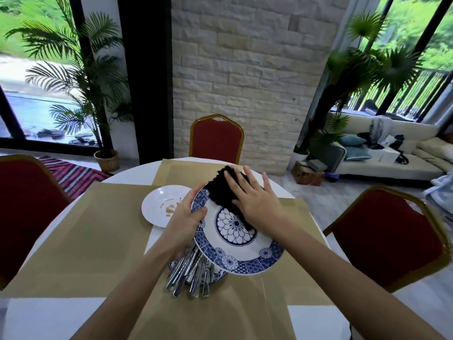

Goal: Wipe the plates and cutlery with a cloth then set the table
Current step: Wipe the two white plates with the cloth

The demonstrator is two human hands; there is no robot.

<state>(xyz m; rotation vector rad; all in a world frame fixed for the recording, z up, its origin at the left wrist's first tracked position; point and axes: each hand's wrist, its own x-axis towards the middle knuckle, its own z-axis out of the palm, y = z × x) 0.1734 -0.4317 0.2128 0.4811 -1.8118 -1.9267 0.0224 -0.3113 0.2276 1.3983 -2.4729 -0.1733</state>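
Left grip (pixel 187 217) curls round the rim of the blue-patterned plate (pixel 242 256), tilted above the cutlery (pixel 191 276) over the desk (pixel 49 320), while the right grip (pixel 255 204), fingers flat, presses the black cloth (pixel 220 190) onto it.

Black cloth (pixel 221 192) on patterned plate (pixel 247 262)

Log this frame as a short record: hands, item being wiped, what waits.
left hand: grips the blue patterned plate by its left rim
right hand: flat, pressing the black cloth onto that plate
waiting: cutlery piled on a second blue plate beneath
nearby: white plate on the table, left of the hands
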